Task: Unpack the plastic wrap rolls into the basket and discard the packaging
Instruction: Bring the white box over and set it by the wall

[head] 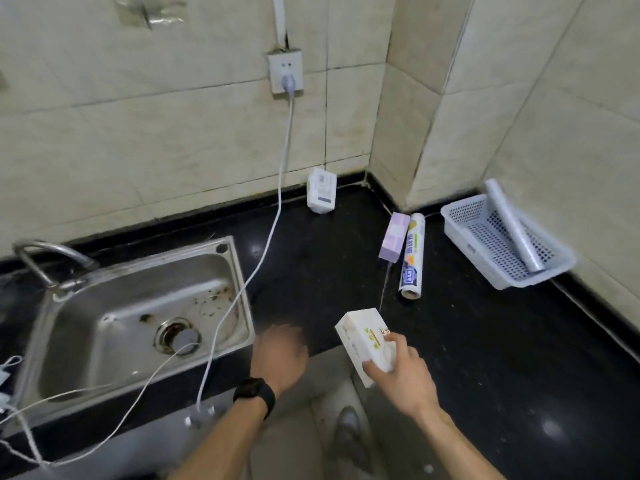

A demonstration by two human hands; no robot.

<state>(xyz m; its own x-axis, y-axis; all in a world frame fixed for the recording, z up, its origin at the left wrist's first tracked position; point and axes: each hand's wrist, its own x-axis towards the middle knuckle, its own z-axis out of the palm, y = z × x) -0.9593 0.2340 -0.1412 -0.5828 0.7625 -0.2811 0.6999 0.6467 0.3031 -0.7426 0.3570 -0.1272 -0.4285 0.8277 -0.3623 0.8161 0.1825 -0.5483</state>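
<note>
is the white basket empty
No, one clear plastic wrap roll lies slanted inside the basket.

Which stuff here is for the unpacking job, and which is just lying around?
For the job: white box in right hand, purple box, printed roll, basket, bare roll inside it.
Lying about: sink, tap, white cable, wall socket.

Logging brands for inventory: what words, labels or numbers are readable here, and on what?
No text is legible.
Wrapped roll on the counter: blue and yellow print, blurred.
White carton held by the right hand: green and orange marks, blurred.
White box at the back: dark label, too small.
Basket: small sticker, unreadable.
</note>
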